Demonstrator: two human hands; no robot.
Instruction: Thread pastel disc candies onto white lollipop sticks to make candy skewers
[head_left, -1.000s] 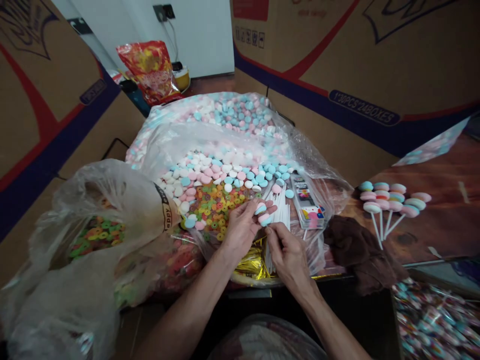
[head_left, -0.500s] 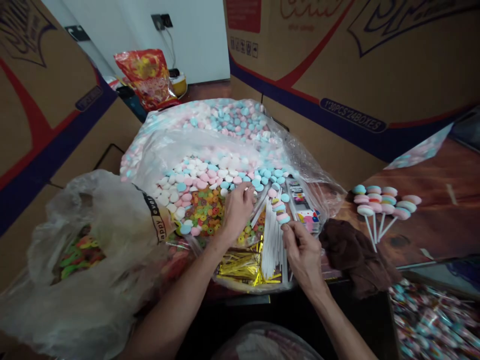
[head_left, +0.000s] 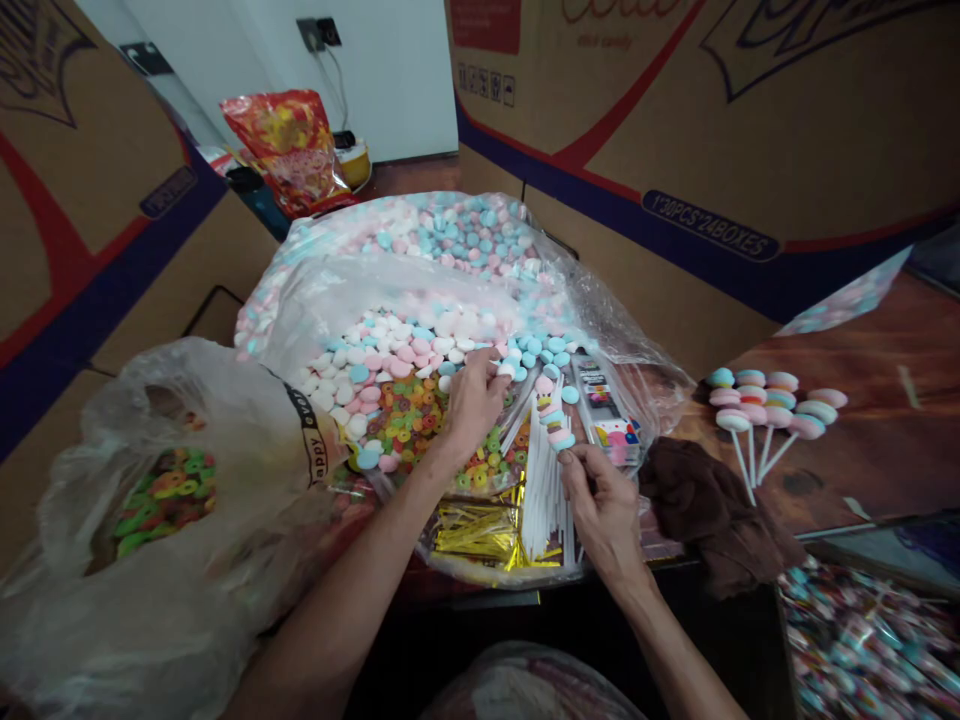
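Observation:
My right hand (head_left: 604, 500) is closed around the lower end of a marshmallow skewer (head_left: 556, 418), a stack of pink, blue and white pieces with yellow-orange bits between them. Most of its stick is hidden by my fingers. At the near edge of the loose marshmallows (head_left: 409, 345), my left hand (head_left: 476, 400) pinches a pale marshmallow (head_left: 507, 369) between thumb and fingers. Ring-shaped gummies (head_left: 412, 425) in green, orange and yellow lie beside my left wrist. White sticks (head_left: 541, 500) and gold twist ties (head_left: 476, 530) are in front of my hands.
Finished marshmallow skewers (head_left: 765, 395) rest at the right, beyond a brown cloth (head_left: 697, 510). A clear bag of gummy rings (head_left: 169, 490) stands at the left. Large cartons (head_left: 600, 220) flank the table. Wrapped sweets (head_left: 862, 640) fill a container at lower right.
My left hand has let go of the skewer and moved up-left to the loose marshmallows. My right hand has shifted right with the skewer, then slightly back left.

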